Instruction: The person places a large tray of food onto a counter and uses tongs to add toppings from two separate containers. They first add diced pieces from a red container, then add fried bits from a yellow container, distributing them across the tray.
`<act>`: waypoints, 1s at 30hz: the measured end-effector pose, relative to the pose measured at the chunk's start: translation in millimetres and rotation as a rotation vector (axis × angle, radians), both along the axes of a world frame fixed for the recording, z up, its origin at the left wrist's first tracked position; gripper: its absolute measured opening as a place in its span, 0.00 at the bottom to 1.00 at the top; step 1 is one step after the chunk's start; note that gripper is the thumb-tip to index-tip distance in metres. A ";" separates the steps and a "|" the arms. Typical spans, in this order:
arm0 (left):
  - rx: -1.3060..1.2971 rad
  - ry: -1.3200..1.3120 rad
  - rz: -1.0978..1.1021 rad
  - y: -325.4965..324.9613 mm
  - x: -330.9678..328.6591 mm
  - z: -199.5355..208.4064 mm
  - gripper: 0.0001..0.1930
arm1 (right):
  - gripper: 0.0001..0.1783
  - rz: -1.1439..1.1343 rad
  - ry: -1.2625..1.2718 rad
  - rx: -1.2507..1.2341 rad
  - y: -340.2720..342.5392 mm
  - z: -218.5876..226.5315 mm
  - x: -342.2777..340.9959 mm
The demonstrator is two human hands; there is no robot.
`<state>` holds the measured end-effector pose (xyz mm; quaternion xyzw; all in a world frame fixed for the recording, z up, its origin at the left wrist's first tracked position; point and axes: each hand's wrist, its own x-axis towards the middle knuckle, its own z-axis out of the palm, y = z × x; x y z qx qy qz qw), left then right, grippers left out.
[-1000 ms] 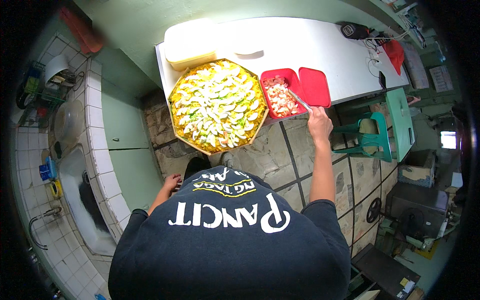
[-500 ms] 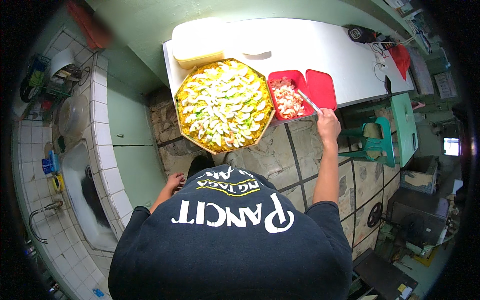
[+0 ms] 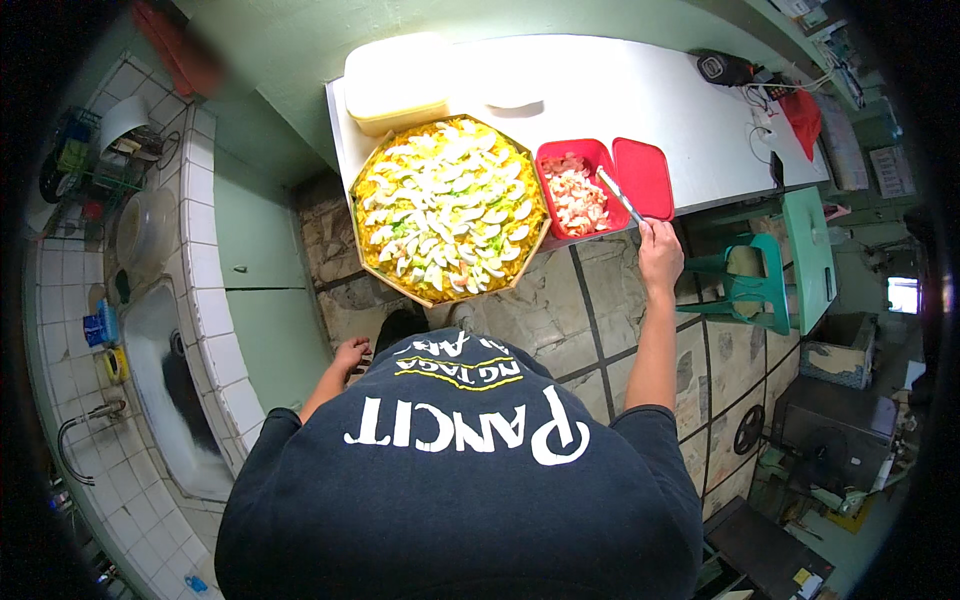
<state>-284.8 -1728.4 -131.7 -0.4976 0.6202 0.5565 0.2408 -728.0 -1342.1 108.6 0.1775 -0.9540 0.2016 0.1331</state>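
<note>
right hand (image 3: 660, 258): centre-right of frame, fingers curled shut around the handle end of the tongs (image 3: 620, 196).
tongs: thin metal, tips reaching into the red container (image 3: 572, 192). Judged light, stiff and slick; best held well back on the handle, as it is now.
red container: on the bench (image 3: 640, 90), holds pink and white chopped pieces; its red lid (image 3: 643, 177) lies touching on the right. Contents look soft and wet, so pinch gently.
noodle tray (image 3: 448, 210): just left of the container, large, many-sided, topped with egg slices; overhangs the bench's near edge. Likely heavy and floppy.
left hand (image 3: 349, 354): lower centre-left, off the bench, holds nothing; how far the fingers are spread I can't tell.
cream tub (image 3: 397, 82): behind the tray, upper centre.
</note>
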 end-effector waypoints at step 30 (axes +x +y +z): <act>0.025 -0.011 -0.015 1.6 -7.5 12.6 0.20 | 0.09 0.071 0.078 0.300 12.3 -11.8 -10.8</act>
